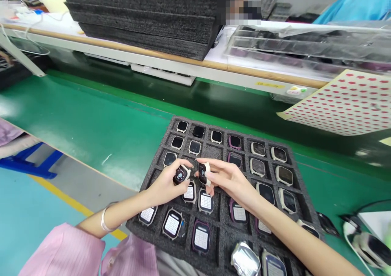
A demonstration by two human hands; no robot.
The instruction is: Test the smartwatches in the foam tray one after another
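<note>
A dark foam tray [214, 152] with square pockets lies on the green belt, holding several small smartwatch bodies. My left hand [166, 184] is closed around one watch body [181, 174] with a lit screen, just above the tray's left-middle pockets. My right hand [227, 180] pinches a second watch body [203, 173] with a cream case, held on edge right beside the first. The two watches nearly touch. Watches in the near rows show white screens; those in the far rows are dark.
A tall stack of black foam sheets [143, 19] stands on the far bench. Clear plastic trays [305, 48] lie at the back right. A sheet of red dot stickers [342, 103] rests at right. A cable and device [366, 243] sit at the near right. Another person's blue sleeve [354, 5] shows top right.
</note>
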